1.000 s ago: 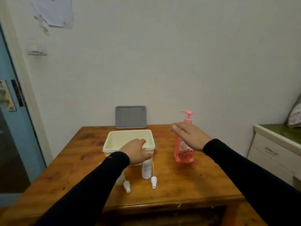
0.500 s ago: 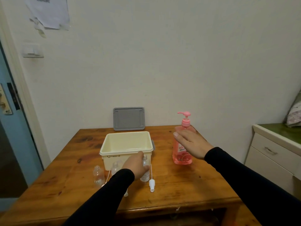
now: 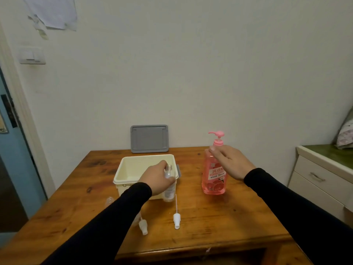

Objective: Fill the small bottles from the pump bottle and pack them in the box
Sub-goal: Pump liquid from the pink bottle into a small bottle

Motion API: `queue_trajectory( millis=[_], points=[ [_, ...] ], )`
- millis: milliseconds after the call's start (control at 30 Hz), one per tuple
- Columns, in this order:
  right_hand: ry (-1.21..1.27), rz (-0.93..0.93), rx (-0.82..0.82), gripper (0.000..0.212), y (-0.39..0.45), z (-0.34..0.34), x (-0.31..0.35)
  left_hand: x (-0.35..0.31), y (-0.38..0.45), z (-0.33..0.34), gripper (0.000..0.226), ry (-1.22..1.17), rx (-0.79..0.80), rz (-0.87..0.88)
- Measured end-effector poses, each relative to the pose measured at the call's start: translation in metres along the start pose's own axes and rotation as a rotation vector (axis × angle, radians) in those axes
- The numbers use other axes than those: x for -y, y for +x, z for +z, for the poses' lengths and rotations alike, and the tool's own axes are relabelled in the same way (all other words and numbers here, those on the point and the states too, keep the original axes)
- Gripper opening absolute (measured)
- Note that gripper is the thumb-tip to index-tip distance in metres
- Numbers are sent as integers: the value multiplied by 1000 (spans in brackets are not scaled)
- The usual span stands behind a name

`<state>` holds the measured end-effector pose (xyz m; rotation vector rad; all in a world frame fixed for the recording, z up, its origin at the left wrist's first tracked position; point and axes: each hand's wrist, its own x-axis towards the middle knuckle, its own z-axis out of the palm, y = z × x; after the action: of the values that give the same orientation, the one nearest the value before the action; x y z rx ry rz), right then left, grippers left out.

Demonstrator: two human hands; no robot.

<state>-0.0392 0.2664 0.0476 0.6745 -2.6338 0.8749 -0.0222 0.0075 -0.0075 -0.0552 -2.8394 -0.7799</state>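
Observation:
My left hand grips a small clear bottle, uncapped, held upright in front of the cream box. The pink pump bottle stands right of the box. My right hand is over its shoulder, fingers straight, just below the pump head. Two white spray caps with tubes lie on the wooden table: one cap in the middle, another cap beside my left sleeve. A second small clear bottle peeks out left of my forearm.
A grey lid leans against the wall behind the box. A white cabinet with drawers stands to the right of the table. A blue door is at the far left.
My left hand has lifted the small bottle up off the table in front of the box. My right hand has slid up the pump bottle toward its neck.

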Motion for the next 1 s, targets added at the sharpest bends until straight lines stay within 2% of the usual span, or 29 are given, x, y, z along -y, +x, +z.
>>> queue_trajectory(
  millis=[167, 333, 433, 800, 1000],
  points=[
    [-9, 19, -209, 80, 19, -17, -3, -23, 22, -18, 23, -117, -35, 112],
    [-13, 42, -338, 73, 47, -36, -7, -47, 56, -23, 32, -107, -69, 225],
    [-45, 90, -359, 69, 68, -41, -13, -59, 78, -18, 37, -113, -68, 267],
    [-80, 332, -171, 63, 136, -22, -32, -75, 139, 20, 40, -136, -53, 327],
    [-129, 507, 83, 76, 152, -11, -41, -81, 154, 27, 44, -130, -57, 373]
  ],
)
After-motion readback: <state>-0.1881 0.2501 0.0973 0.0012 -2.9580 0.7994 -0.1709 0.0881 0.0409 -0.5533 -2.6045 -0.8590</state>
